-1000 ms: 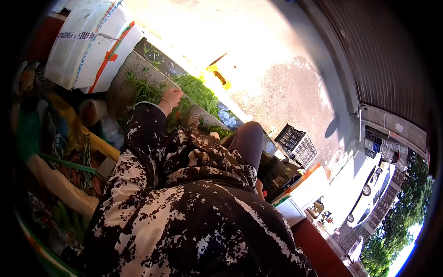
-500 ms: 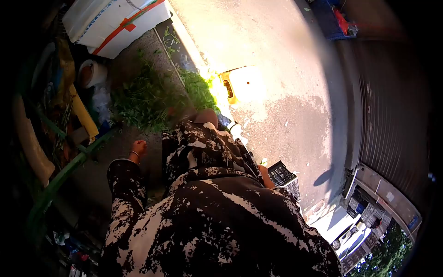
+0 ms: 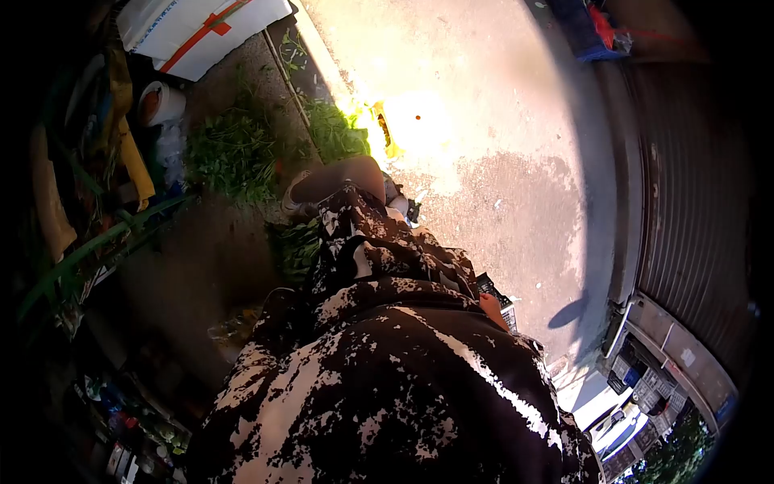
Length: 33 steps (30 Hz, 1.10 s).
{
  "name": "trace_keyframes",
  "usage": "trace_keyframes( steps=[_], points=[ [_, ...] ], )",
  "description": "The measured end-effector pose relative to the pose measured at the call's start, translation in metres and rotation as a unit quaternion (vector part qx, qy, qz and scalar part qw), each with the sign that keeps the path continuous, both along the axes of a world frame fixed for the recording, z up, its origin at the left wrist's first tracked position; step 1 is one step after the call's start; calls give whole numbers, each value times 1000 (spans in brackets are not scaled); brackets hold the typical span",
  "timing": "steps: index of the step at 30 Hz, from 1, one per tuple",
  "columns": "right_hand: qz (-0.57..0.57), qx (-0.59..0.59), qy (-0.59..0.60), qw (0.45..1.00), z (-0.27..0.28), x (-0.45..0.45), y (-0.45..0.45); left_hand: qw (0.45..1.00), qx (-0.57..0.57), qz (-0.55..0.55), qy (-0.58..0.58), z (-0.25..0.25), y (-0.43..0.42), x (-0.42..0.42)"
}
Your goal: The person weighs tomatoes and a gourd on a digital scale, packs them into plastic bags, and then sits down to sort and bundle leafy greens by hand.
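Observation:
The front of my black-and-white patterned dress (image 3: 379,363) fills the lower middle of the head view. My right hand (image 3: 493,311) shows only as a patch of skin at the dress's right side, beside a dark plastic crate (image 3: 507,313); its fingers are not clear. My left hand is out of sight, and just the dark left sleeve (image 3: 278,302) can be made out. A bent bare leg (image 3: 343,179) reaches forward. Leafy greens (image 3: 234,157) lie on the ground ahead of it, and another leafy bunch (image 3: 297,248) rests close by the dress.
A white foam box (image 3: 210,36) with red tape stands at the upper left. Below it are a white cylindrical container (image 3: 162,104) and clutter along a green bar (image 3: 105,250). Sunlit pavement (image 3: 500,185) stretches right toward a roller shutter (image 3: 693,202). Glare washes out a yellow object (image 3: 382,129).
My left hand, earlier visible at the left, has gone out of sight. The leg and a foot now show more, stepping forward. The whole view has shifted slightly with my body.

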State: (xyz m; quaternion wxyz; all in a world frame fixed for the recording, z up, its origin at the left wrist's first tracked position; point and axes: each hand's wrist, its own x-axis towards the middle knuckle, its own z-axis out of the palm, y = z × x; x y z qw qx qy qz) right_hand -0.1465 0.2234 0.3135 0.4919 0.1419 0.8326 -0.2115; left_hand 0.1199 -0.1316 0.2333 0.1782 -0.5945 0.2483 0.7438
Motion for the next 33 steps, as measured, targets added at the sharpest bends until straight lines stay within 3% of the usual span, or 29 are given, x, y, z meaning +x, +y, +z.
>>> trace_keyframes(
  steps=[7, 19, 33],
  points=[
    [49, -151, 61, 985, -76, 10, 63, 998, 37, -4, 47, 14, 51, -59],
    [64, -94, 47, 992, -52, -37, 25, 989, 116, 19, 89, 41, 108, -112],
    [144, -71, 15, 987, -74, -91, 10, 978, 60, 198, 10, 56, 34, -47]
  ],
)
